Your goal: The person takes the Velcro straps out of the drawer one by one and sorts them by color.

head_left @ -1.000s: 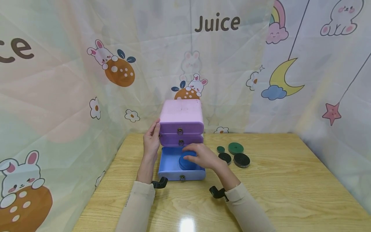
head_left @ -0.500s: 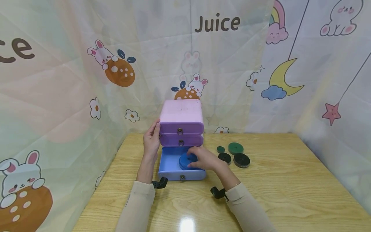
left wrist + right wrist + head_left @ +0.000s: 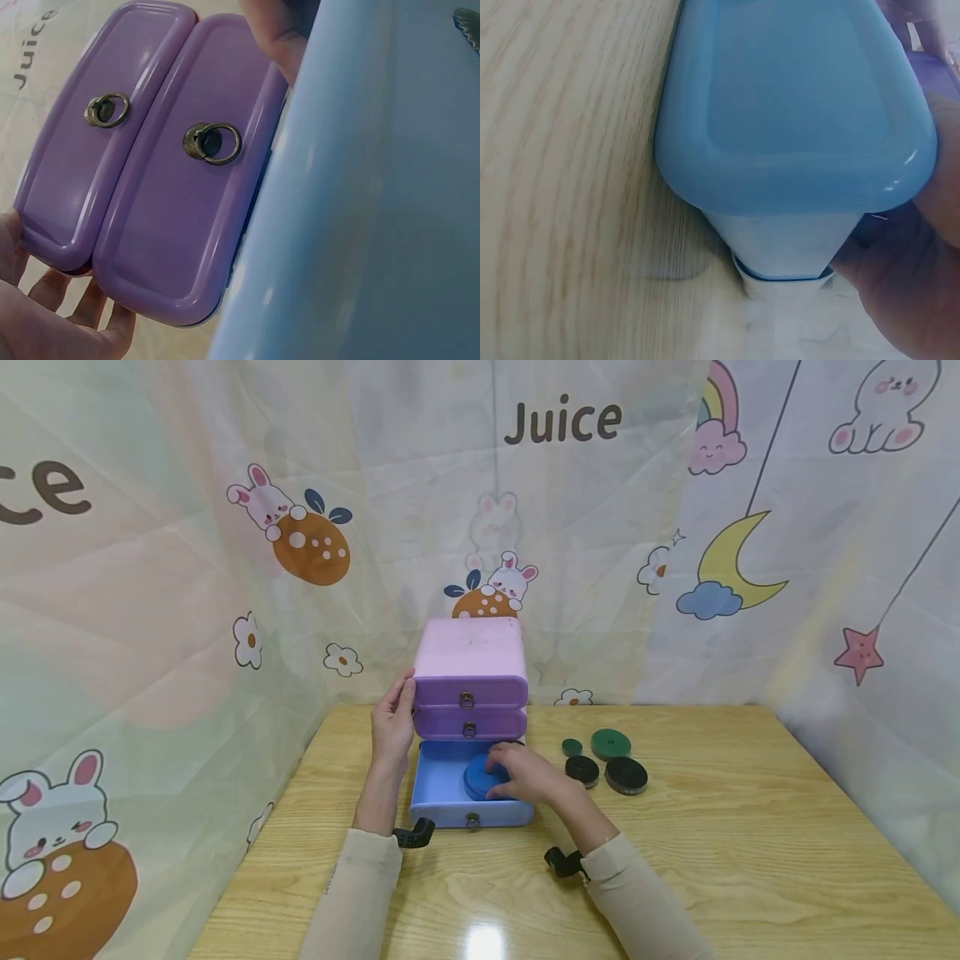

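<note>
A small drawer cabinet (image 3: 471, 647) with a pink top and purple fronts stands at the middle back. My left hand (image 3: 392, 718) rests against its left side; in the left wrist view the fingers (image 3: 90, 304) lie along the side by the purple drawers. Below, the blue drawer (image 3: 438, 772) is pulled out. In it lies a round blue disc (image 3: 478, 774), and my right hand (image 3: 528, 774) reaches in over the drawer's right side, holding the disc's right edge between thumb and fingers. The right wrist view shows the drawer's blue front (image 3: 799, 97), with the fingertips hidden.
Right of the cabinet lie a small green disc (image 3: 572, 747), a larger green disc (image 3: 611, 744) and two black discs, one (image 3: 582, 770) nearer the cabinet and one (image 3: 626, 775) farther right. A printed cloth (image 3: 405, 510) hangs behind the wooden table (image 3: 735, 827).
My right hand has shifted rightward from above the blue disc and lowered, its fingers now at the disc's right edge. The left hand has stayed in place.
</note>
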`<state>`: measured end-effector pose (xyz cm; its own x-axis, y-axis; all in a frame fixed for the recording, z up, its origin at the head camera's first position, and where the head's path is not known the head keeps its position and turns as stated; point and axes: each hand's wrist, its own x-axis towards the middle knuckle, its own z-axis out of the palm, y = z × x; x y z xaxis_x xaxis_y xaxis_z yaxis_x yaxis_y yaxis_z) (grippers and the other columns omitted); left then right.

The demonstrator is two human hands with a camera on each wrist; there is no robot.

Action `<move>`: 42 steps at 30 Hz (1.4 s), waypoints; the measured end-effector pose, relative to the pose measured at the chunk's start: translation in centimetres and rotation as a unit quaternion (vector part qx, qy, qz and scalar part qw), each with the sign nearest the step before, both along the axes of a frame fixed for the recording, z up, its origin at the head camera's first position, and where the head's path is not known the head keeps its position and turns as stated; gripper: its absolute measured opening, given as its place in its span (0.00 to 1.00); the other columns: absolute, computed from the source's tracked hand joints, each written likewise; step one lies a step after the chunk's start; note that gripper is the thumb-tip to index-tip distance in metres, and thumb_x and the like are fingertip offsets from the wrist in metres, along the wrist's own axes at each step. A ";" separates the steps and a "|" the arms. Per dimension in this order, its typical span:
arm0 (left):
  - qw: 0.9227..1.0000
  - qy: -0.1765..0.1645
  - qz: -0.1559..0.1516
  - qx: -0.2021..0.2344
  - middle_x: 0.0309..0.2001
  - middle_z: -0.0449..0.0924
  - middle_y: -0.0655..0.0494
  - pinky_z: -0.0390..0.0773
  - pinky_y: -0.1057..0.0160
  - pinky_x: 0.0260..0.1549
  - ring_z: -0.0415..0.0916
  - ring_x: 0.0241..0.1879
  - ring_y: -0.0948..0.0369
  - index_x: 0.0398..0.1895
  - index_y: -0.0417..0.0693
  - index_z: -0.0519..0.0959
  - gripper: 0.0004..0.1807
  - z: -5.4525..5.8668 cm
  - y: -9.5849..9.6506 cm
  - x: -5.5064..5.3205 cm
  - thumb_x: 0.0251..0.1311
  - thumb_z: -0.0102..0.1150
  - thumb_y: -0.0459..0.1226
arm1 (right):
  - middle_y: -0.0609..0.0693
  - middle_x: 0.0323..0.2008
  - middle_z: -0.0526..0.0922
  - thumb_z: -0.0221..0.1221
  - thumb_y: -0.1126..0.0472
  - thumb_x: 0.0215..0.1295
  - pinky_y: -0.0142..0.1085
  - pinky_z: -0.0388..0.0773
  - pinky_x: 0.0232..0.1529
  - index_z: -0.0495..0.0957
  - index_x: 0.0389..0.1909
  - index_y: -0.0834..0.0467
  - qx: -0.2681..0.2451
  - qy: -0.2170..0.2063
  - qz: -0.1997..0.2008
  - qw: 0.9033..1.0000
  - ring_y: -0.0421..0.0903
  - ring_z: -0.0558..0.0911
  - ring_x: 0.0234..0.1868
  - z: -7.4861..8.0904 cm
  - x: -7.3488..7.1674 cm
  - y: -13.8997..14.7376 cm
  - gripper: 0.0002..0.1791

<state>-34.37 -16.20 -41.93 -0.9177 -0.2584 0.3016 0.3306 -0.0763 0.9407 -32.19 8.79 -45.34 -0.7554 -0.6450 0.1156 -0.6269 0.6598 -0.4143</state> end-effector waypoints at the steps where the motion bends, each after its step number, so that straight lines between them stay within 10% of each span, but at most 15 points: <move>1: 1.000 0.000 -0.001 -0.001 0.71 0.76 0.62 0.74 0.54 0.71 0.74 0.70 0.61 0.71 0.62 0.77 0.28 0.0 0.0 0.0 0.72 0.58 0.58 | 0.57 0.64 0.79 0.73 0.52 0.64 0.52 0.73 0.71 0.83 0.49 0.57 -0.003 0.001 0.003 1.000 0.56 0.76 0.67 0.0 0.0 0.1 0.18; 27: 1.000 -0.005 -0.006 0.014 0.71 0.76 0.62 0.73 0.54 0.71 0.74 0.70 0.61 0.69 0.66 0.79 0.26 0.3 -0.3 0.1 0.71 0.59 0.58 | 0.59 0.73 0.71 0.68 0.49 0.69 0.55 0.78 0.65 0.78 0.51 0.52 -0.091 -0.004 -0.011 0.996 0.59 0.71 0.73 2.7 2.3 7.1 0.17; 42: 1.000 -0.001 -0.005 0.009 0.71 0.76 0.63 0.73 0.54 0.71 0.74 0.70 0.62 0.69 0.64 0.78 0.27 -0.1 -0.1 0.0 0.71 0.59 0.58 | 0.59 0.62 0.77 0.73 0.51 0.64 0.55 0.79 0.62 0.81 0.43 0.54 -0.075 0.019 -0.041 0.996 0.59 0.78 0.62 2.5 2.4 12.3 0.15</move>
<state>-34.35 -16.28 -42.02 -0.9210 -0.2549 0.2946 0.3276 -0.0973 0.9398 -29.76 21.13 -42.88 -0.7985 -0.5541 0.2354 -0.5901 0.6429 -0.4883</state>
